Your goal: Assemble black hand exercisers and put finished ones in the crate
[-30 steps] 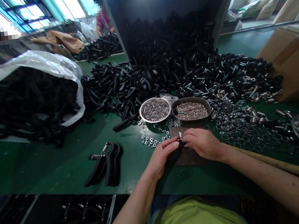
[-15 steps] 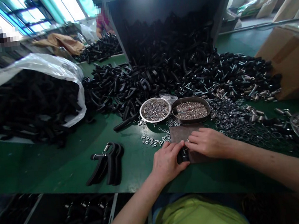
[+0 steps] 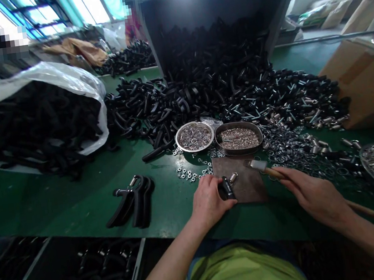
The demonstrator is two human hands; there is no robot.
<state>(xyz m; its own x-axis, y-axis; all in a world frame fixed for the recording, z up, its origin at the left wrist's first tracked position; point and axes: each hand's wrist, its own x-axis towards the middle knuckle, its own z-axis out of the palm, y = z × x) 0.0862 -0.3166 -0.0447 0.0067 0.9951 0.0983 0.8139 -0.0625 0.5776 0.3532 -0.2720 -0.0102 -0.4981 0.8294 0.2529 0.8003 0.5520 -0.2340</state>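
My left hand [image 3: 207, 202] rests at the front of a flat metal plate [image 3: 250, 189], its fingers and thumb closed around a black handle part [image 3: 228, 189]. A small coil spring [image 3: 233, 177] sticks out at the part's upper end. In my right hand [image 3: 320, 199] is a hammer [image 3: 274, 173] with a wooden handle. The pale hammer head is over the plate's right side, apart from the black part. Left of my hands, several black hand grips [image 3: 136, 201] with springs lie together on the green table [image 3: 176, 192].
Behind the plate are a round dish [image 3: 178, 145] and an oval tin [image 3: 240, 151] of small metal parts. Loose nuts [image 3: 191, 174] lie nearby. Black parts spill from a large bin [image 3: 224, 6] and a white bag [image 3: 96, 90]. A cardboard box [image 3: 365, 80] stands right.
My right hand has left the black part, moved right and now grips the hammer. The spring on the part has come into view. My left hand has kept its hold.
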